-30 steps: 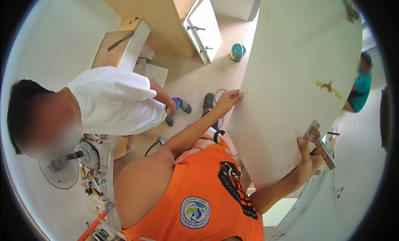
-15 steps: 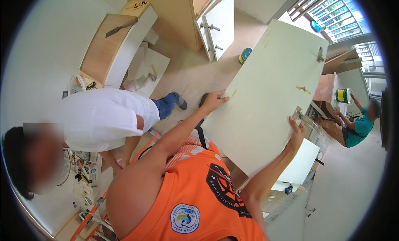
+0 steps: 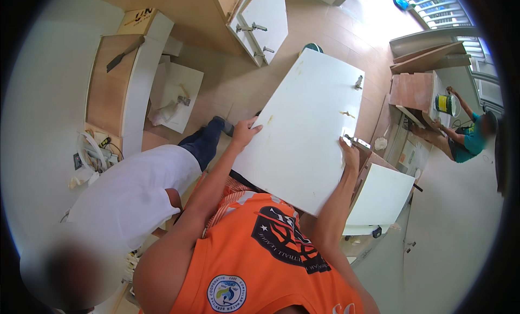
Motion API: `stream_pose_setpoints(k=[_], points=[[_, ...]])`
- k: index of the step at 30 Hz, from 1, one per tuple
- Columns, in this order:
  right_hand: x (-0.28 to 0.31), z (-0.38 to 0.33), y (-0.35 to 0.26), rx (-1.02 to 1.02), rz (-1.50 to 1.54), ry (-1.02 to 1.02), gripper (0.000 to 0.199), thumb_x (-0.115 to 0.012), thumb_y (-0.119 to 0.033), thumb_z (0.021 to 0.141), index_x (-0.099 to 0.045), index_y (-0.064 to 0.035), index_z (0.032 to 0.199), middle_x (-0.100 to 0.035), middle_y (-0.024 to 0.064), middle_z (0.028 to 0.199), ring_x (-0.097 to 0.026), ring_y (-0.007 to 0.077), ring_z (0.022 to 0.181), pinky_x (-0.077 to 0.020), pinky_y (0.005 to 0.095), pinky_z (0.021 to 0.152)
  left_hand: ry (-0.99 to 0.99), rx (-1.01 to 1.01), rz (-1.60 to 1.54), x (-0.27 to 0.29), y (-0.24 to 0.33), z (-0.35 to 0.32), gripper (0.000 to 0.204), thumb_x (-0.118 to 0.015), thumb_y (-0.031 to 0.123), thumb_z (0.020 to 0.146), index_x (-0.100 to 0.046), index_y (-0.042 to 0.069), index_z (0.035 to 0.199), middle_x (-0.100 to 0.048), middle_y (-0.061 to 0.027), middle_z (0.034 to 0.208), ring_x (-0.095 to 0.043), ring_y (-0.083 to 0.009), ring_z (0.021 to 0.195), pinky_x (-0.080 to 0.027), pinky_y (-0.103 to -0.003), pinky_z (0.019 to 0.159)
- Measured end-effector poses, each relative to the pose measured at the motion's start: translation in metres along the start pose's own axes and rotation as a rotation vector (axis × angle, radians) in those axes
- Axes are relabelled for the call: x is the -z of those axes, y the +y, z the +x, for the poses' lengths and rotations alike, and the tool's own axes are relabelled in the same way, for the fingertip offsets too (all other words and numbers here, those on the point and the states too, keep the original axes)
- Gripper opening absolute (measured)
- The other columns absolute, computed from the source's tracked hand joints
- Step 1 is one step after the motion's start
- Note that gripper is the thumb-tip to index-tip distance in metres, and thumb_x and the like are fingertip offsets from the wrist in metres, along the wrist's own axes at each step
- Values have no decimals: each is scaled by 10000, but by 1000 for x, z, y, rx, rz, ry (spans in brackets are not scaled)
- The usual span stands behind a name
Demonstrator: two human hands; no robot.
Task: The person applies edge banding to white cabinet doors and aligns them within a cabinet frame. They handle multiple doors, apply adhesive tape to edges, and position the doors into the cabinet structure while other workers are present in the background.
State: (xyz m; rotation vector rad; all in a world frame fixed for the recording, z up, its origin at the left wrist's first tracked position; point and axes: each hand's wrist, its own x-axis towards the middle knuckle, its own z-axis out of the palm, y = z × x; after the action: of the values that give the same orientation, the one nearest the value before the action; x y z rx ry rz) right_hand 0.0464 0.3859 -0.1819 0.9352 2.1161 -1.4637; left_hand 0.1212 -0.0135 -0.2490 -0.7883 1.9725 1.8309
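Gripping a white door (image 3: 303, 135) mid-frame from opposite sides: clamped on its left edge with the left hand (image 3: 246, 134), on its right edge with the right hand (image 3: 349, 153), beside a metal hinge (image 3: 361, 144). Held between both hands, extending above and below them.

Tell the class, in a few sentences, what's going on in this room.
A person in an orange jersey holds a white cabinet door by opposite edges: left hand on one, right hand on the other, beside a metal hinge. A co-worker in a white shirt is at the left; another in teal has a hand at a pail on the right.
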Motion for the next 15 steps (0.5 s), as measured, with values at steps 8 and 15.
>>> stream_pose_setpoints(k=[8,15], points=[[-35,14,18,-192,190,-197,337,-783,-180,862,-706,84,1057,-726,137,964,-692,197,776,-553,339,710,-6,104,-96,23,20,-10,489,-694,-16,898,-538,-106,1353,-666,-168,1260,-634,-148,1063,-502,-251,899],[-64,25,40,-323,103,-359,394,-708,-277,936,-677,58,1140,-733,134,1002,-712,227,799,-576,349,734,-105,316,3,47,15,-6,510,-722,-16,870,-541,-127,1333,-680,-193,1210,-656,-202,1054,-505,-276,923]])
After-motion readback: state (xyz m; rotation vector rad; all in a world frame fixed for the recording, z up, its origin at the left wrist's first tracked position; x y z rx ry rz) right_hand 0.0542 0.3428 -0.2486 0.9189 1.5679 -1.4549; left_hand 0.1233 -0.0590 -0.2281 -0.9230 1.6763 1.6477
